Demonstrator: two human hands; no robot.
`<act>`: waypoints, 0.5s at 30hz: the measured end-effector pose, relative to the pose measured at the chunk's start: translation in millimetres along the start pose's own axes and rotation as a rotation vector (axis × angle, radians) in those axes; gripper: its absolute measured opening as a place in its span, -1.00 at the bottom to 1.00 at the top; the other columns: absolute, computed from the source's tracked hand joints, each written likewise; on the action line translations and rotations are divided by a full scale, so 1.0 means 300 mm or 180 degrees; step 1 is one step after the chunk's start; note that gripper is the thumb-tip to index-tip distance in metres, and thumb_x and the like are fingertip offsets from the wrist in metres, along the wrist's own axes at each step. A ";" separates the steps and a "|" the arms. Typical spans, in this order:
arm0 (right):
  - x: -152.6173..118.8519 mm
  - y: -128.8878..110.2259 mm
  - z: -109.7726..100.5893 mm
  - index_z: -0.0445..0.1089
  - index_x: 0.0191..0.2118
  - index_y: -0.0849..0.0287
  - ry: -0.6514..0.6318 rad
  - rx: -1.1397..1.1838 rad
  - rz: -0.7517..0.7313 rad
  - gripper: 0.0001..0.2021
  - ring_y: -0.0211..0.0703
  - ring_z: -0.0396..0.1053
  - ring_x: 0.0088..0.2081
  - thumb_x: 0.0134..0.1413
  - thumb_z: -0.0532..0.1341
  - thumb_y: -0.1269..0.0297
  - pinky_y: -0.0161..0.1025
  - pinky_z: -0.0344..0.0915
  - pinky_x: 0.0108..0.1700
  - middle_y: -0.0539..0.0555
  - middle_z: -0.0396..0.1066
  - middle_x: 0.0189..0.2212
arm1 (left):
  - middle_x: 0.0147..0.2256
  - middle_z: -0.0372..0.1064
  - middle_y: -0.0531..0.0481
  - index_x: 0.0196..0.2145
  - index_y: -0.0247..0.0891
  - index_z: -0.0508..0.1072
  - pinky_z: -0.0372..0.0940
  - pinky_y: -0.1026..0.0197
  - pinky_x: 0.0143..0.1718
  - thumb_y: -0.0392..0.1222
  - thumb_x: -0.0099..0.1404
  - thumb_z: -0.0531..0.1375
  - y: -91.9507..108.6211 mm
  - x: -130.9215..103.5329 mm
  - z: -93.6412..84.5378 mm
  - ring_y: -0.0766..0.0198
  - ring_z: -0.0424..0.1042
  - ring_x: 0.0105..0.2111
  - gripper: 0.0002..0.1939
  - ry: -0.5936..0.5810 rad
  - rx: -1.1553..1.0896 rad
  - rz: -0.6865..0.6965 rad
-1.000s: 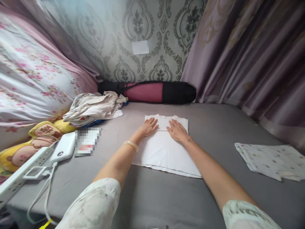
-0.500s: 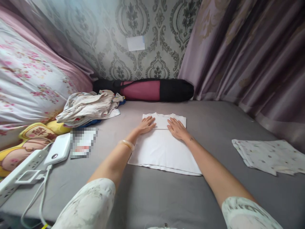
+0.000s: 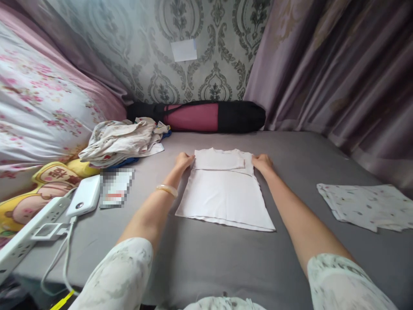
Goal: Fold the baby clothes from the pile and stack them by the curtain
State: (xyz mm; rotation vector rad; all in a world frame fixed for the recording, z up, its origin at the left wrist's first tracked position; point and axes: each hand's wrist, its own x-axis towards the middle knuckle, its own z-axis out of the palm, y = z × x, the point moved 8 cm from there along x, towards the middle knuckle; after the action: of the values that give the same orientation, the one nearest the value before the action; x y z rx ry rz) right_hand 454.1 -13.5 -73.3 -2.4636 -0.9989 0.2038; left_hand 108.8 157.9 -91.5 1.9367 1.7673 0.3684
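Observation:
A white shirt [image 3: 226,198] lies flat on the grey sheet in front of me, its sleeves folded across the upper part. My left hand [image 3: 185,160] is closed at the shirt's upper left edge, fingertips pinching the fabric. At the upper right edge, my right hand [image 3: 262,162] is closed on the cloth too. The shirt's hem spreads toward me, wider than the top.
Crumpled clothes [image 3: 122,142] are piled at the back left, near a power bank [image 3: 84,196] and a power strip [image 3: 35,228] with cables. A patterned cloth [image 3: 364,206] lies right. Along the wall rests a black and red bag [image 3: 193,117].
Both hands have moved apart, from lying flat on the shirt's folded sleeves to gripping its side edges. The view has shifted slightly.

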 end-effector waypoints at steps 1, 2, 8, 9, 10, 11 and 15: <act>0.000 0.012 0.003 0.50 -0.18 0.35 -0.0004 -0.0043 0.0059 -0.61 0.09 0.47 -0.17 0.27 0.09 0.10 -0.15 0.37 -0.23 0.38 0.50 -0.27 | -0.36 0.53 -0.23 -0.36 -0.27 0.51 0.33 0.16 -0.19 0.06 0.23 0.15 0.005 0.003 0.006 0.02 0.50 -0.15 -0.67 -0.0011 0.0041 -0.0030; 0.000 0.021 0.008 0.51 -0.20 0.34 -0.0022 -0.0092 0.0128 -0.64 0.09 0.48 -0.16 0.25 0.12 0.12 -0.15 0.37 -0.23 0.38 0.50 -0.26 | -0.35 0.53 -0.23 -0.36 -0.26 0.51 0.33 0.15 -0.19 0.06 0.20 0.18 0.011 0.007 0.014 0.01 0.50 -0.15 -0.69 -0.0027 0.0066 -0.0066; -0.001 -0.004 0.045 0.49 -0.10 0.23 -0.0261 -0.0184 0.0101 -0.75 0.02 0.45 -0.07 0.18 0.16 0.26 -0.20 0.34 -0.13 0.27 0.49 -0.07 | -0.33 0.51 -0.22 -0.35 -0.29 0.49 0.33 0.15 -0.22 -0.13 0.16 0.21 0.055 0.017 0.054 0.03 0.50 -0.20 -0.82 -0.0154 -0.0103 -0.0078; -0.003 -0.011 0.043 0.49 -0.09 0.23 -0.0258 -0.0168 0.0073 -0.75 0.02 0.45 -0.06 0.18 0.15 0.28 -0.21 0.33 -0.12 0.27 0.49 -0.07 | -0.32 0.51 -0.22 -0.34 -0.30 0.49 0.33 0.16 -0.22 -0.16 0.18 0.18 0.064 0.013 0.053 0.04 0.50 -0.19 -0.84 -0.0128 -0.0120 -0.0030; -0.007 -0.017 0.039 0.48 -0.09 0.23 -0.0237 -0.0156 0.0053 -0.74 0.02 0.45 -0.06 0.19 0.13 0.29 -0.21 0.33 -0.12 0.27 0.49 -0.08 | -0.30 0.51 -0.23 -0.33 -0.30 0.48 0.32 0.17 -0.21 -0.19 0.20 0.16 0.075 0.007 0.050 0.05 0.50 -0.18 -0.85 -0.0085 -0.0117 0.0035; -0.013 -0.022 0.033 0.46 -0.08 0.24 -0.0196 -0.0149 0.0047 -0.74 0.03 0.45 -0.06 0.20 0.11 0.30 -0.20 0.32 -0.11 0.28 0.49 -0.08 | -0.27 0.51 -0.23 -0.32 -0.30 0.48 0.31 0.17 -0.19 -0.20 0.22 0.14 0.087 -0.001 0.046 0.06 0.49 -0.16 -0.84 -0.0036 -0.0094 0.0122; -0.061 -0.046 0.008 0.31 0.03 0.33 0.0050 -0.0182 0.0050 -0.69 0.09 0.44 -0.06 0.27 0.02 0.31 -0.13 0.31 -0.10 0.36 0.44 -0.08 | -0.15 0.49 -0.26 -0.19 -0.30 0.42 0.29 0.17 -0.12 -0.14 0.34 0.02 0.123 -0.045 0.034 0.07 0.45 -0.08 -0.75 0.0188 0.0163 0.0382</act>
State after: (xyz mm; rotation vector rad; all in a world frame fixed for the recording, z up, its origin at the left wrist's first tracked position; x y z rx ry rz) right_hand 431.5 -16.5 -69.5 -2.5214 -0.9919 0.1629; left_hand 143.7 141.3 -79.1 2.0939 1.7170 0.4296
